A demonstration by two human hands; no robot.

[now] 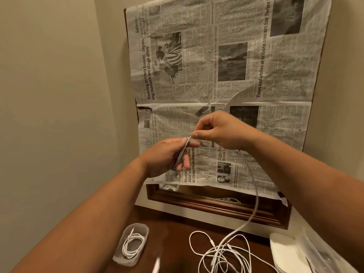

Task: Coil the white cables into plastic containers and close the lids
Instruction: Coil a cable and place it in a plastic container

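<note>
Thin white rubbery cable [255, 201] — likely light, limp, tangle-prone — is best taken near its end: the right hand [220, 131] pinches it between fingers, the left hand [167, 157] grips gathered loops.

both hands [167, 154] [218, 131] pinch a white cable [254, 194] above the table [173, 239].

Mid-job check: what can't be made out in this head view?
- Cable tangle: head view, cut by the bottom edge; cable count unclear.
- Plastic stack: head view, cut by the right corner, blurred; lids or containers, cannot tell.
- Held cable in left hand: head view, fingers hide how many loops.
</note>
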